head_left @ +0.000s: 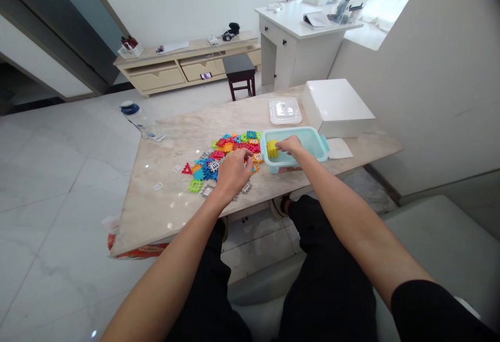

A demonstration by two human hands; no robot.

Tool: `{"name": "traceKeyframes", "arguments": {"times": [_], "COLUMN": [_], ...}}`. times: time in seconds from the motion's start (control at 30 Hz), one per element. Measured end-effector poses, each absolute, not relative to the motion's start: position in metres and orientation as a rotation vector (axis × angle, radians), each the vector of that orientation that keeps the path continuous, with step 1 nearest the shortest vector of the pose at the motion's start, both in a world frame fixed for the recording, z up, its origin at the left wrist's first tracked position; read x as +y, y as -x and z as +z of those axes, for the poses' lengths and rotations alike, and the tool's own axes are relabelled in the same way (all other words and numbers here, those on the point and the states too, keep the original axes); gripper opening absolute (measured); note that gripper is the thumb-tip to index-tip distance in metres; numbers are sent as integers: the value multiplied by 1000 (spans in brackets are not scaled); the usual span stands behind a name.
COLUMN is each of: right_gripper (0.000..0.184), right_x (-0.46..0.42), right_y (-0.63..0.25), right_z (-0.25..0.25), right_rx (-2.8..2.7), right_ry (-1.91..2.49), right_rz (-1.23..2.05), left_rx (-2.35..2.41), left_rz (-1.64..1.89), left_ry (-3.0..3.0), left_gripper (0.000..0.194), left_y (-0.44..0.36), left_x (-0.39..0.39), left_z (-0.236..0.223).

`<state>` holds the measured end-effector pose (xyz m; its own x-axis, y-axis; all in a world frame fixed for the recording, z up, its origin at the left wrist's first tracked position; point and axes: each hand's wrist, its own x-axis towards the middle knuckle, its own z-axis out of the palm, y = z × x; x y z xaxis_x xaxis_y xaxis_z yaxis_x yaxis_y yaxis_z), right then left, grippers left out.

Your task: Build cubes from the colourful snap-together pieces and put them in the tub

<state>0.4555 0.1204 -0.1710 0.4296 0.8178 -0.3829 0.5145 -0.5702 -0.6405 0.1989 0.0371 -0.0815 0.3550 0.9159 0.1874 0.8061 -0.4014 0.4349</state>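
Note:
A heap of small colourful plastic building tiles point(224, 155) lies on the marble table point(164, 201). My left hand point(233, 171) rests on the near side of the heap, fingers curled down onto the tiles; what they grip is hidden. My right hand point(289, 145) reaches over the rim of a light blue plastic box point(316, 143) and pinches a yellow tile point(272, 149) inside it. The box stands just right of the heap.
A clear lid point(285, 111) and a white cardboard box point(336, 106) lie behind the blue box, with a white paper point(339, 148) beside it. A water bottle point(141, 121) lies at the table's far left corner. A dark stool point(239, 74), low cabinet point(187, 63) and white desk point(300, 35) stand beyond.

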Motion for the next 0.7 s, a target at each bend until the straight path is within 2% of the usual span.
{"name": "traceKeyframes", "arguments": {"times": [0.37, 0.7], "right_gripper": [28, 32], "right_x": [119, 113], "right_y": [-455, -453], "right_z": [-173, -167], "right_rx": [-1158, -1197], "right_ry": [2268, 2280], "right_rz": [866, 834], "left_rx": [1562, 1559], "left_rz": [560, 568], "left_ry": [-2317, -2302], "left_gripper": [20, 20], "left_y": [-194, -194], "left_x": [37, 38], "left_z": [-79, -79]}}
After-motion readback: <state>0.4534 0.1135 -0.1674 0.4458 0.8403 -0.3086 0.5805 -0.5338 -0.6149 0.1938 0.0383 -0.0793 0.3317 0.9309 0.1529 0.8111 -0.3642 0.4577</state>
